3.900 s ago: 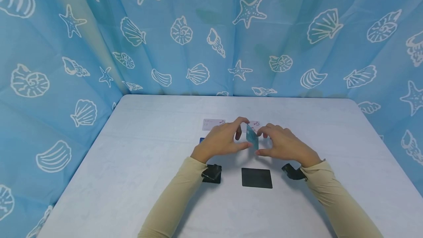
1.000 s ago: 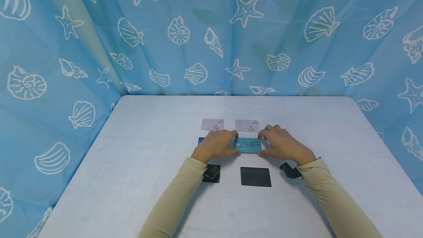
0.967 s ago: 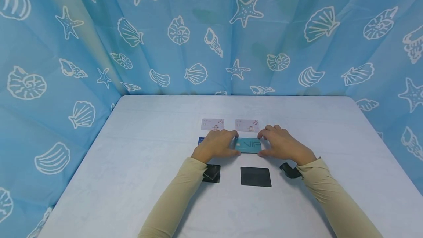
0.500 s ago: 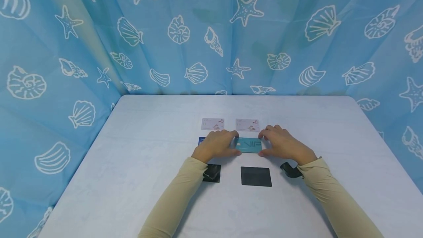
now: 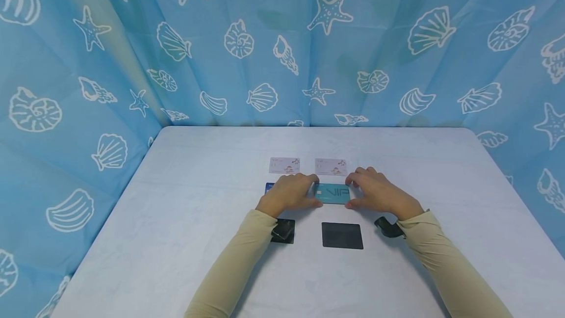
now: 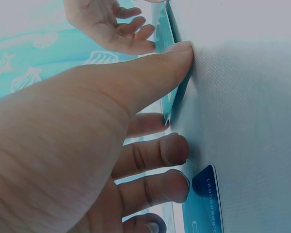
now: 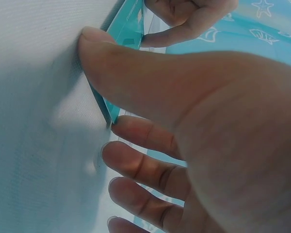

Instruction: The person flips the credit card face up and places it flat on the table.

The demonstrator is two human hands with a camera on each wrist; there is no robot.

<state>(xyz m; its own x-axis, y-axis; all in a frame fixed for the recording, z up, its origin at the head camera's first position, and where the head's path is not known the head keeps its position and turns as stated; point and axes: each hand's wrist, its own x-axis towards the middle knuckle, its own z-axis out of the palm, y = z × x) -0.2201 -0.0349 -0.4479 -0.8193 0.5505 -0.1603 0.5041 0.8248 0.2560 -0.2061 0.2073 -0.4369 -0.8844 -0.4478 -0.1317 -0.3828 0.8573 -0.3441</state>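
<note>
A teal card marked VIP (image 5: 333, 194) is face up between the two hands in the head view, at or just above the white cloth; I cannot tell if it touches fully. My left hand (image 5: 291, 194) pinches its left end by the near and far corners, thumb nearest me. The right hand (image 5: 380, 193) does likewise at the right end. In the left wrist view, the thumb (image 6: 177, 58) covers part of the teal card (image 6: 170, 99), and a blue card with printed digits (image 6: 203, 206) lies below the fingers. The left hand mostly hides that blue card in the head view.
Two pale printed cards (image 5: 284, 165) lie side by side farther back. Nearer me, a black card (image 5: 342, 235) lies face down or plain, and another black card (image 5: 289, 237) is partly hidden by the left wrist camera. A shell-patterned blue curtain (image 5: 282, 63) hangs behind the table.
Some four seconds ago the teal card was held on edge above the table between both hands; now it is lowered flat with VIP showing. Over the last second hardly anything has moved.
</note>
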